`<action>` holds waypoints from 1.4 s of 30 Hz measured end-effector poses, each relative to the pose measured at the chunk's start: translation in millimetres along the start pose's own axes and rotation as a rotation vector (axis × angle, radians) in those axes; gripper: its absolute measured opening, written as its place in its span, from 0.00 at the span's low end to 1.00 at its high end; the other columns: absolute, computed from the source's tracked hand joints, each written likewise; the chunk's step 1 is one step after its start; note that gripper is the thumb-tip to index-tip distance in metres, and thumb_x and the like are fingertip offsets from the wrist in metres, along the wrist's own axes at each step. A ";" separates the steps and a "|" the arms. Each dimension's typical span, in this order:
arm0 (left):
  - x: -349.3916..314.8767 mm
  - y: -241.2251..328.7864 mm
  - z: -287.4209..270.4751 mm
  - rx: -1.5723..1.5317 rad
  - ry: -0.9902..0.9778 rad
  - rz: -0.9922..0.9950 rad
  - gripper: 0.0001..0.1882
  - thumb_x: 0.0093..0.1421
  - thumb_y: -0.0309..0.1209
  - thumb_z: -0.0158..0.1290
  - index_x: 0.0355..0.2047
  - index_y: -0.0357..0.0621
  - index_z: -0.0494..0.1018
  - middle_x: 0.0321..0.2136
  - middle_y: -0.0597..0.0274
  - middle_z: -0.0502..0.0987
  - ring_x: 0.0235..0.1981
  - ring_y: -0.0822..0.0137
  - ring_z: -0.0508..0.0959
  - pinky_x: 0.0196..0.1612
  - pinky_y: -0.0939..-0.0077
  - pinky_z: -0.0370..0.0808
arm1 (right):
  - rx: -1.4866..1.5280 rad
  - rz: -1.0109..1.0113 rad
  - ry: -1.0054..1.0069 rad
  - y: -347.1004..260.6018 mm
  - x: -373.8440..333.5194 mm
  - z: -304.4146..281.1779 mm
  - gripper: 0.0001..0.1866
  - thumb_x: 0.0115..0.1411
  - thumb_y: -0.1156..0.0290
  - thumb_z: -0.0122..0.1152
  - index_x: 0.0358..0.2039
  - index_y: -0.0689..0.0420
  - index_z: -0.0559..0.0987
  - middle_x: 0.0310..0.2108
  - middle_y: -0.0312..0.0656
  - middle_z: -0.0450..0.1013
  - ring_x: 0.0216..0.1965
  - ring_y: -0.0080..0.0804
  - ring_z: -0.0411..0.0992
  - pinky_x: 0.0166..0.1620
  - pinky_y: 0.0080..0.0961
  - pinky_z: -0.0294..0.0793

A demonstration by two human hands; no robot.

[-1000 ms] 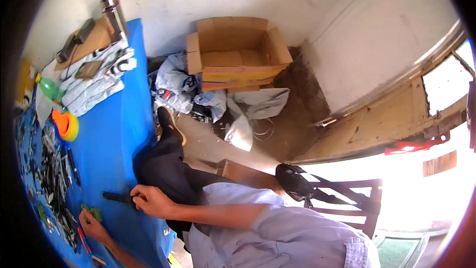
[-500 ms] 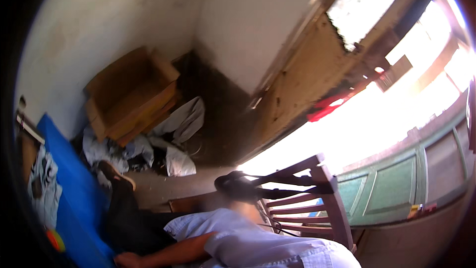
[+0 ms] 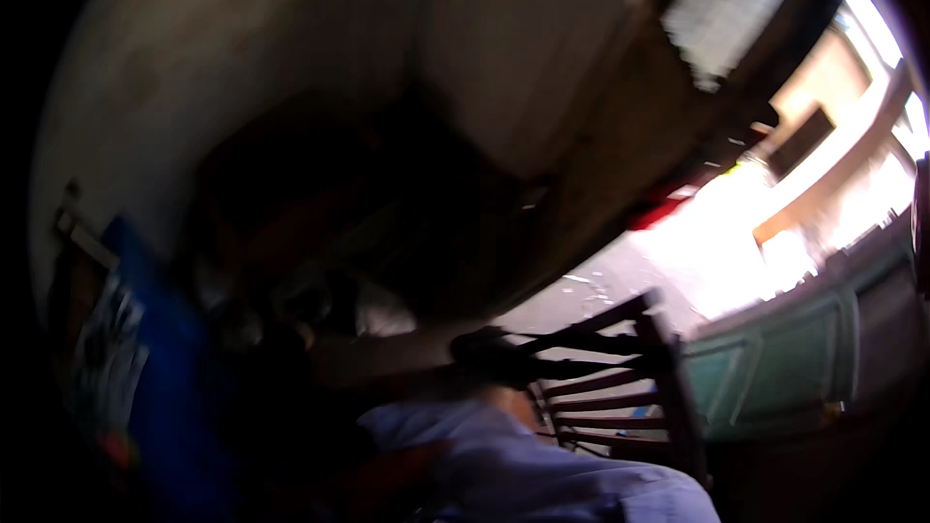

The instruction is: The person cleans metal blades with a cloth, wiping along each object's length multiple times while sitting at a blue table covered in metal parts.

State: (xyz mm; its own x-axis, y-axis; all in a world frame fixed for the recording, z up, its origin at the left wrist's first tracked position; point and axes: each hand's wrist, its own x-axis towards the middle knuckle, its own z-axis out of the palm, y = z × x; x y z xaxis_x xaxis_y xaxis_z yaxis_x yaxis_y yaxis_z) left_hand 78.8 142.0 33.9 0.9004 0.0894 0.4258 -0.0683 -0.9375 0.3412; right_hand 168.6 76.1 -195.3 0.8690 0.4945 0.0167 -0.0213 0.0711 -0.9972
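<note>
The picture is dark and blurred. My light blue shirt (image 3: 542,460) fills the lower middle, and my left forearm (image 3: 402,470) shows faintly below it, reaching left toward a blue surface (image 3: 179,397). My left hand is lost in the dark, so its fingers do not show. A short stretch of my right forearm (image 3: 515,407) is lit beside a slatted wooden chair (image 3: 668,383). The fingers of my right hand are hidden. Close to that forearm, a black object with straps (image 3: 489,353) lies against the chair; I cannot tell whether my hand touches it.
A wooden door (image 3: 610,145) with a pale pane leans across the upper right, beside a bright opening. Green panels (image 3: 794,363) stand behind the chair. Crumpled pale cloth (image 3: 107,358) lies on the blue surface. The corner with a cardboard box has gone nearly black.
The room has darkened strongly while the bright doorway shows more detail. The whole view has shifted slightly, so things sit further right. My left hand has faded from sight.
</note>
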 end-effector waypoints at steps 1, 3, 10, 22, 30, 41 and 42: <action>-8.3 10.2 7.0 -0.013 -0.017 -0.113 0.15 0.70 0.38 0.62 0.45 0.38 0.84 0.36 0.51 0.86 0.35 0.56 0.86 0.38 0.65 0.83 | 0.029 0.028 -0.042 -14.4 -19.2 -3.6 0.15 0.65 0.56 0.64 0.38 0.56 0.83 0.32 0.43 0.83 0.32 0.35 0.79 0.39 0.36 0.81; -27.2 -22.2 11.4 0.156 -0.057 -0.116 0.15 0.73 0.40 0.57 0.48 0.41 0.82 0.45 0.52 0.84 0.45 0.51 0.83 0.50 0.60 0.80 | 0.170 0.065 -0.152 -55.2 -53.7 3.3 0.16 0.70 0.56 0.61 0.43 0.57 0.83 0.34 0.44 0.83 0.35 0.35 0.81 0.41 0.34 0.82; -47.4 -33.5 -7.3 0.038 0.107 -0.155 0.07 0.65 0.30 0.63 0.40 0.40 0.82 0.36 0.50 0.83 0.37 0.49 0.83 0.43 0.57 0.80 | 0.193 0.239 -0.015 -122.5 -71.6 -48.0 0.15 0.73 0.64 0.58 0.48 0.63 0.82 0.31 0.40 0.82 0.29 0.25 0.78 0.33 0.26 0.79; -33.8 14.4 8.9 -0.007 0.023 -0.053 0.05 0.61 0.23 0.63 0.37 0.41 0.81 0.32 0.53 0.81 0.32 0.51 0.82 0.35 0.61 0.78 | 0.199 0.178 0.015 -130.7 -93.7 -32.8 0.14 0.69 0.69 0.62 0.49 0.65 0.81 0.34 0.42 0.82 0.34 0.23 0.78 0.38 0.24 0.78; -17.6 15.1 16.7 0.059 -0.070 -0.091 0.05 0.61 0.23 0.62 0.38 0.38 0.81 0.31 0.50 0.81 0.31 0.49 0.82 0.34 0.59 0.77 | 0.238 0.211 -0.075 -131.2 -89.5 -44.3 0.11 0.69 0.71 0.65 0.48 0.63 0.82 0.34 0.37 0.81 0.34 0.18 0.76 0.38 0.22 0.77; 5.7 -24.8 18.5 0.256 0.001 -0.185 0.04 0.64 0.29 0.60 0.37 0.43 0.82 0.33 0.53 0.82 0.34 0.46 0.82 0.38 0.53 0.77 | 0.338 0.307 -0.146 -137.4 -86.0 -51.6 0.10 0.69 0.71 0.63 0.47 0.63 0.82 0.31 0.34 0.79 0.32 0.17 0.76 0.36 0.22 0.78; 7.4 -34.6 16.9 0.281 0.023 -0.190 0.05 0.64 0.29 0.60 0.37 0.42 0.82 0.34 0.52 0.83 0.34 0.45 0.82 0.39 0.52 0.77 | 0.340 0.302 -0.145 -138.8 -85.9 -51.3 0.10 0.69 0.71 0.63 0.47 0.63 0.82 0.31 0.34 0.79 0.32 0.17 0.76 0.36 0.22 0.78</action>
State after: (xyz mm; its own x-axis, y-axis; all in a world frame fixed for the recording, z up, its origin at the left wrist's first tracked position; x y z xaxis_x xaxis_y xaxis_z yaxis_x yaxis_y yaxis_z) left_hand 95.1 169.4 11.1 0.8754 0.2758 0.3971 0.2235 -0.9591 0.1734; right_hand 122.2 -20.6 -62.1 0.7214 0.6510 -0.2363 -0.4441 0.1730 -0.8791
